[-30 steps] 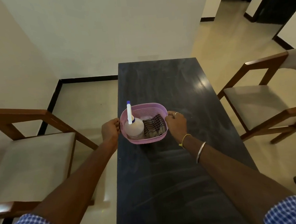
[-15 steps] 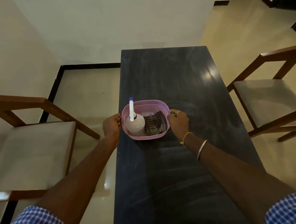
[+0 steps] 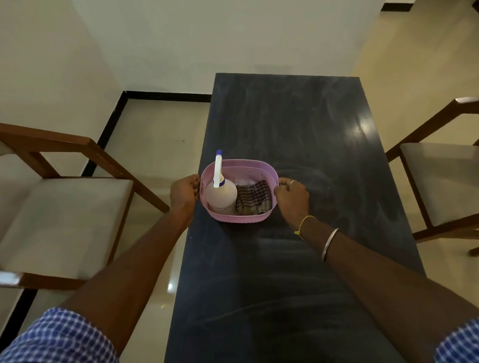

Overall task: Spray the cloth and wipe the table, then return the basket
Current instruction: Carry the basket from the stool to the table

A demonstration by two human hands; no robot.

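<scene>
A pink plastic basket (image 3: 241, 167) rests near the left edge of the dark table (image 3: 299, 128). Inside it stands a pale spray bottle (image 3: 222, 194) with a white and blue nozzle, and beside that lies a folded dark checked cloth (image 3: 252, 198). My left hand (image 3: 184, 194) grips the basket's left rim. My right hand (image 3: 291, 196), with a ring and wrist bangles, grips its right rim. The basket's underside is hidden, so I cannot tell whether it touches the table.
A wooden chair (image 3: 59, 207) with a pale cushion stands left of the table, and another chair (image 3: 449, 181) stands to the right. A white wall (image 3: 225, 37) runs behind the table's far end. Glossy cream floor surrounds everything.
The view has tilted and shifted, so the basket appears a little further right in frame. Both hands keep the same hold on the basket's rims.
</scene>
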